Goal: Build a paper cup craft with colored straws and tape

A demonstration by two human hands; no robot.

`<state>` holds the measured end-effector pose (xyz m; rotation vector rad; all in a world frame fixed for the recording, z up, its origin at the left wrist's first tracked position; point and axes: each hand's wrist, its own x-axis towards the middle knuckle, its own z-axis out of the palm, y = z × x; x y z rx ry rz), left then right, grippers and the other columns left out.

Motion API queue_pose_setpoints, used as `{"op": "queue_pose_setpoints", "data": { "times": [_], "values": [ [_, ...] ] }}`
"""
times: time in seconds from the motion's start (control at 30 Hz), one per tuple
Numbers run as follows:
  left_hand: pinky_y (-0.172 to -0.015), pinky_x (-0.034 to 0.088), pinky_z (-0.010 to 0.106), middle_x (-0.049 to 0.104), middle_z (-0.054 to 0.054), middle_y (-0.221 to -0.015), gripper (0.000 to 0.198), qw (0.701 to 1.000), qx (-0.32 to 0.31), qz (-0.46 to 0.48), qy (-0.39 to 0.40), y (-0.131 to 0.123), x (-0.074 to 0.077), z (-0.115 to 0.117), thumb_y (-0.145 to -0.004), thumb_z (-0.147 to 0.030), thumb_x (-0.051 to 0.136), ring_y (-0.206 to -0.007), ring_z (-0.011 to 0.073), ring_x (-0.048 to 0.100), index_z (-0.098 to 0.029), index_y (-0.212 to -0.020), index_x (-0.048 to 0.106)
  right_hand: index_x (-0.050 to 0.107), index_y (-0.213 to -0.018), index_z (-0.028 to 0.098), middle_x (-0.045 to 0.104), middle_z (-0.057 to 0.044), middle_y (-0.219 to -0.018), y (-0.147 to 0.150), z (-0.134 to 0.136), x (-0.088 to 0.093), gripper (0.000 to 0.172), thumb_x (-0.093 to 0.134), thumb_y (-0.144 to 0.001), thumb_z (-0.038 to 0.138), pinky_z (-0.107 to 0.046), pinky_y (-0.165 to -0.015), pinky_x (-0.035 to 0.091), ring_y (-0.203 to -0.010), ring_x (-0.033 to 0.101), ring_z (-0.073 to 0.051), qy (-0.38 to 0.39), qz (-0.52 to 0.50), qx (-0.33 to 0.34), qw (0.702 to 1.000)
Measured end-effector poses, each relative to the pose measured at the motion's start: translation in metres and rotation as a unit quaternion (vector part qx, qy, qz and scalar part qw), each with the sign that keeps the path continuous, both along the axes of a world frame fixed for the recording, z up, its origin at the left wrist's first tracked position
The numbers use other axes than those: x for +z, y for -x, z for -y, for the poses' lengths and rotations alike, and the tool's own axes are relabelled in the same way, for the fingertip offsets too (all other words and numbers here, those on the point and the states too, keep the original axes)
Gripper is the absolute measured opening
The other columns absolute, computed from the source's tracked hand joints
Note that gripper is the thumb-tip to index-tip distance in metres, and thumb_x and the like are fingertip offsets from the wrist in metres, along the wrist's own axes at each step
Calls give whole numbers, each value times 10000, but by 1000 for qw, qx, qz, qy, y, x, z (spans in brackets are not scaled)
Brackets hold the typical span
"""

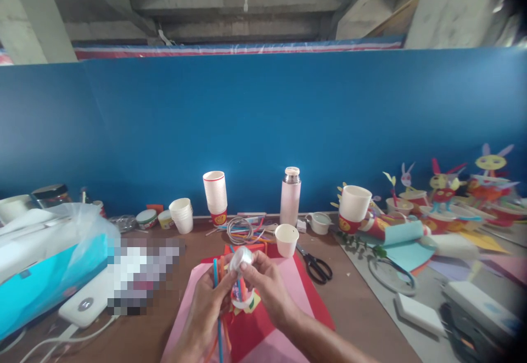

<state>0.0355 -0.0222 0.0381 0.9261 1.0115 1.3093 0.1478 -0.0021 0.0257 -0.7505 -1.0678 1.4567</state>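
Close together over the pink and red paper sheets (263,333), both my hands are closed on a small whitish, shiny roll that looks like clear tape (244,256). My left hand (209,294) grips its left side, with a long blue strip (220,338) and orange strips (223,268) at its fingers; whether these are pipe cleaners or straws I cannot tell. My right hand (269,286) pinches the roll from the right with thumb and fingers. Just below it is a small white cup (242,303) with coloured pieces, partly hidden by my hands.
Black scissors (317,268) and a paper cup (287,240) lie ahead to the right. Behind are a thermos (290,198), stacked cups (215,195) and coiled wire (241,231). Paper rabbit figures (444,187) crowd the right; a white power bank (88,297) lies left.
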Motion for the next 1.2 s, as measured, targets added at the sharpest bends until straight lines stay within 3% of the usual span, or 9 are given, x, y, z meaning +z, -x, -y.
{"op": "queue_pose_setpoints", "data": {
  "times": [0.23, 0.4, 0.6, 0.73, 0.93, 1.2],
  "values": [
    [-322, 219, 110, 397, -102, -425, 444, 1000, -18, 22, -12, 7, -15, -3, -672, -357, 712, -329, 1, 256, -153, -1044, 579, 475, -618, 163, 454, 41, -510, -2, 0, -7, 345, 605, -738, 459, -210, -500, 300, -473, 370, -74, 20, -35, 13, 999],
    [-326, 210, 110, 368, -110, -443, 464, 998, -45, 32, -25, 9, -16, -4, -690, -290, 711, -349, 0, 223, -153, -1104, 551, 483, -644, 167, 459, 37, -544, -6, -1, -5, 328, 586, -752, 459, -209, -510, 299, -492, 365, -77, 8, -32, 17, 999],
    [-341, 256, 120, 405, -91, -464, 417, 994, -87, 57, -32, 8, -7, 1, -722, -257, 687, -354, 9, 286, -159, -1106, 557, 498, -660, 172, 498, 14, -628, -10, 0, -2, 287, 578, -765, 427, -226, -574, 350, -586, 431, -110, -123, 99, -40, 987],
    [-369, 310, 136, 461, -78, -487, 505, 997, -59, 36, -43, 9, -7, 1, -667, -223, 733, -377, 27, 354, -171, -1133, 547, 523, -682, 166, 521, 0, -667, -11, 2, -5, 220, 562, -789, 354, -233, -605, 369, -628, 453, -121, -194, 165, -58, 965],
    [-419, 379, 163, 565, -44, -574, 589, 998, -14, -27, -57, 13, -15, -2, -606, -200, 770, -439, 60, 441, -159, -1148, 543, 512, -684, 168, 530, -6, -668, -13, 5, -4, 253, 558, -785, 395, -239, -625, 383, -643, 471, -128, -153, 126, -11, 980],
    [-572, 483, 252, 678, 40, -763, 601, 997, -20, -13, -79, 9, -11, 3, -616, -222, 762, -627, 166, 601, -155, -1167, 533, 491, -648, 172, 480, 1, -640, -14, 5, -5, 321, 517, -802, 453, -238, -619, 364, -624, 434, -125, -132, 96, -12, 986]
  ]
}}
